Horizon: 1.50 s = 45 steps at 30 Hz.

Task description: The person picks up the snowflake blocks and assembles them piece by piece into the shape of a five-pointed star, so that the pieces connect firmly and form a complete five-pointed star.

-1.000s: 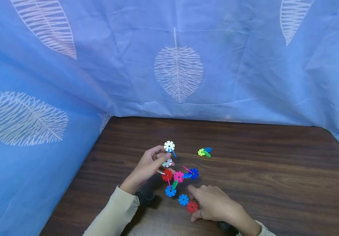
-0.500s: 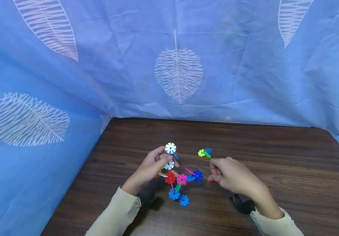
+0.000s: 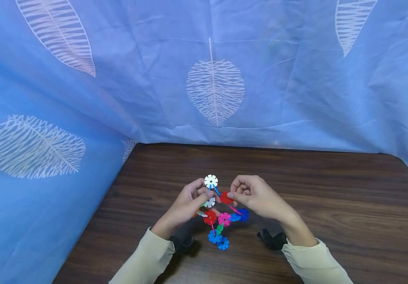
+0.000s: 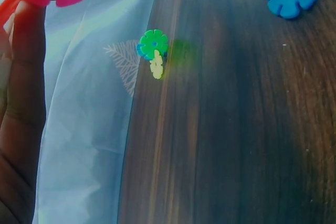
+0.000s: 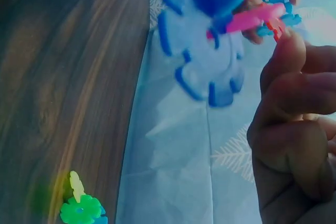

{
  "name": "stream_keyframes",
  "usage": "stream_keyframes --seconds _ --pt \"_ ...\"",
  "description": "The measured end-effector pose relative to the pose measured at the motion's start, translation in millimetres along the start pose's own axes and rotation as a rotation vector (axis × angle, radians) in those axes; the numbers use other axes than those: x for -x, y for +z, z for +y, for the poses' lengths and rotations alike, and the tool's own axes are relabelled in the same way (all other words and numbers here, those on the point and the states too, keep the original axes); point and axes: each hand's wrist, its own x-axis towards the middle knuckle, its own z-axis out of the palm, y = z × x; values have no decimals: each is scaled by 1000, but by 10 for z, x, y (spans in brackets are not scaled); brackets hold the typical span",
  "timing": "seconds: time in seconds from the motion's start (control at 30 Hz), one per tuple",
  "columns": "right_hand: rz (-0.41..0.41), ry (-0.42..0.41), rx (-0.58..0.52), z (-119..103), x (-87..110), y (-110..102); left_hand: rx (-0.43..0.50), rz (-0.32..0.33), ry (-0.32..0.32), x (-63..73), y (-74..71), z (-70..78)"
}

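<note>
In the head view my left hand [image 3: 184, 203] grips a chain of joined plastic snowflake discs by its upper left part. A white disc [image 3: 211, 181] tops the chain. Lower down sit a second red disc [image 3: 210, 217], a pink disc [image 3: 224, 219] and a dark blue disc [image 3: 243, 215]. My right hand [image 3: 260, 197] pinches a red snowflake disc [image 3: 226, 197] between thumb and forefinger. In the right wrist view this red disc [image 5: 275, 29] appears edge-on, right at the pink and blue discs of the chain.
A single blue disc [image 3: 223, 243] lies on the brown wooden table [image 3: 331, 221] in front of the chain. Farther back is a small cluster of green, yellow and blue discs [image 4: 153, 43], hidden in the head view by my right hand. Blue leaf-print cloth [image 3: 260, 79] hangs behind and left.
My right hand has picked up the red disc from the table beside the blue one and carried it up and back to the chain. My left hand has shifted slightly right with the chain.
</note>
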Motion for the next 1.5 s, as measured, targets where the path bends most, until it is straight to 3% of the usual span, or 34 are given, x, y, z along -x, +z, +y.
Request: stream_keyframes --seconds 0.13,0.4,0.57,0.73,0.93,1.17,1.33,1.5 --pt "28 -35 -2 -11 2 35 -53 47 31 -19 21 6" --pt "31 -37 13 -42 0 110 -95 78 127 -35 73 -25" --pt "73 -65 58 -65 -3 144 -120 115 126 -15 74 -17" --pt "86 -74 35 -95 -12 169 -161 141 98 -3 78 -23" --pt "106 -70 66 -95 -24 162 -120 106 67 -4 97 -52" --pt "117 -82 165 -61 -30 138 21 -69 76 -22 147 -138" --pt "164 -81 185 3 -41 25 54 -52 83 -12 128 -130" --pt "230 0 263 162 59 -246 53 -36 60 0 71 -78"
